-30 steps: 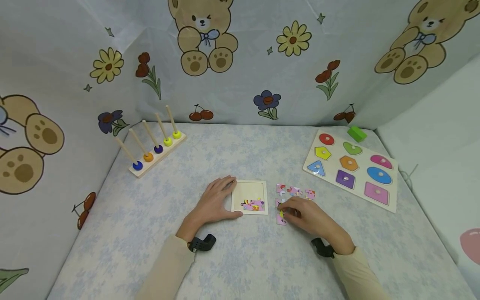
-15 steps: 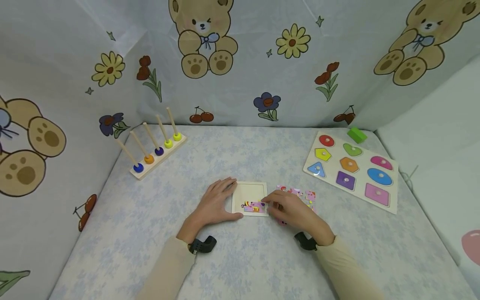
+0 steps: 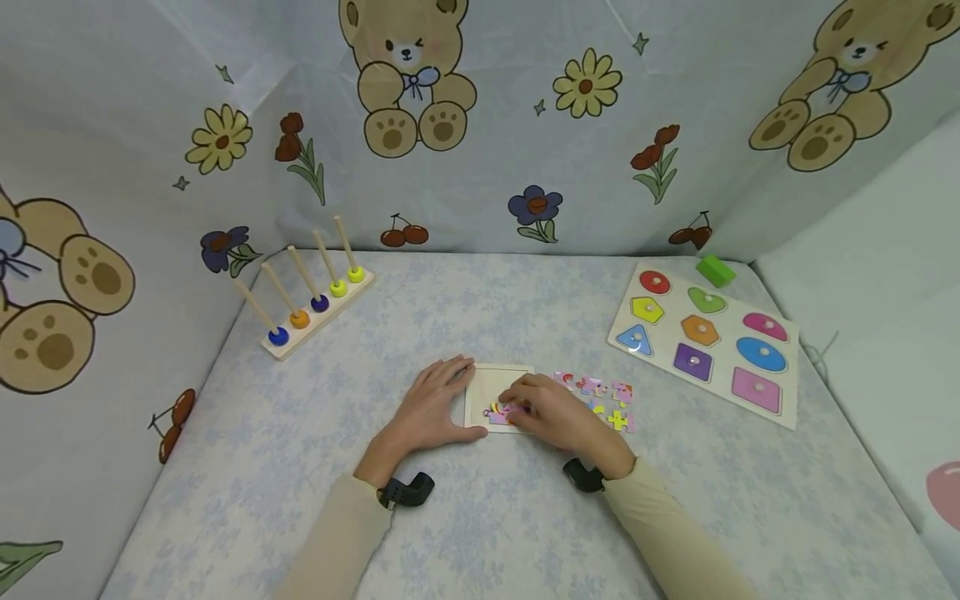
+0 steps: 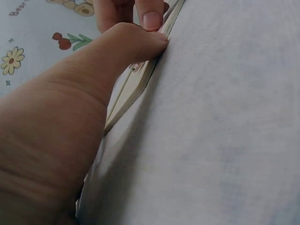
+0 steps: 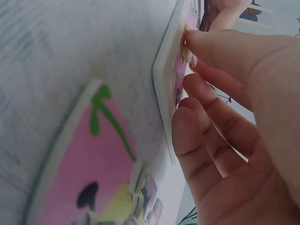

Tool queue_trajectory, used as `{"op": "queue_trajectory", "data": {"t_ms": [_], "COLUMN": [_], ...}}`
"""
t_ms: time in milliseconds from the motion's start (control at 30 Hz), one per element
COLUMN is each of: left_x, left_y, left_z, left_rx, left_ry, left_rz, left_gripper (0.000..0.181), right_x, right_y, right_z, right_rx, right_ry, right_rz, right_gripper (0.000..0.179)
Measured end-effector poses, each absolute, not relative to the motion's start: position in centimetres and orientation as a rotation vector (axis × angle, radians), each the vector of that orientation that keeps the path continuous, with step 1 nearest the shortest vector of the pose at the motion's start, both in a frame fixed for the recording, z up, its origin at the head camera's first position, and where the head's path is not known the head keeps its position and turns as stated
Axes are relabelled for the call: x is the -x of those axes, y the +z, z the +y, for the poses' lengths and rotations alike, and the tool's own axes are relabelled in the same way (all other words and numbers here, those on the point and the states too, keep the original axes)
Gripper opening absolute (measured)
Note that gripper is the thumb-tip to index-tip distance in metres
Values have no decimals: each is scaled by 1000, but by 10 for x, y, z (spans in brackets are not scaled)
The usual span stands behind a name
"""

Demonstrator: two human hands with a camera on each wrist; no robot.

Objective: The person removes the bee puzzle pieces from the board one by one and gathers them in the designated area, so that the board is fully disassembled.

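Note:
My left hand (image 3: 431, 408) spans the left side of a small wooden puzzle tray (image 3: 491, 379), its thumb along the near edge and fingers spread up the far-left corner. Pink puzzle pieces (image 3: 495, 414) lie in the tray's near part, partly hidden by my right hand (image 3: 558, 412). That hand is over the tray, thumb and index finger pinching a small puzzle piece (image 5: 185, 51), mostly covered by the fingertips in the right wrist view. Several loose pink and yellow puzzle pieces (image 3: 618, 419) lie to the right. The tray's wooden edge (image 4: 129, 96) shows below my left thumb in the left wrist view.
At the back left stands a wooden peg stand (image 3: 318, 321) with one coloured bead on each rod. A shape board (image 3: 720, 367) with knobbed pieces lies at the right, a green block (image 3: 716, 271) behind it. Patterned cloth hangs behind the table.
My right hand has moved left from the loose pieces to over the tray, carrying a puzzle piece. My left hand has stayed at the tray's left side.

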State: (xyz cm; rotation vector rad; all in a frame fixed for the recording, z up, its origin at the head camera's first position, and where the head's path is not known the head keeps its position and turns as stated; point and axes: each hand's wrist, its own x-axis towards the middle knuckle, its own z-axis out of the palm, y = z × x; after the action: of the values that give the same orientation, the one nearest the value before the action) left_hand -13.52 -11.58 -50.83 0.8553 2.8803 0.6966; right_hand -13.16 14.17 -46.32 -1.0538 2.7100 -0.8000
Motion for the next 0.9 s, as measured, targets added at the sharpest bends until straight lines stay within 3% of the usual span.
{"op": "queue_trajectory", "data": {"t_ms": [900], "left_x": [136], "left_y": [-507], "left_z": [-116], "left_rx": [-866], "left_ry": [702], "left_rz": [2877], "left_gripper": [104], "right_x": [130], "right_y": [-461], "right_z": [144], "right_rx": [1035], "right_ry": [-737], "right_rz": [2707], "right_gripper": [22]}}
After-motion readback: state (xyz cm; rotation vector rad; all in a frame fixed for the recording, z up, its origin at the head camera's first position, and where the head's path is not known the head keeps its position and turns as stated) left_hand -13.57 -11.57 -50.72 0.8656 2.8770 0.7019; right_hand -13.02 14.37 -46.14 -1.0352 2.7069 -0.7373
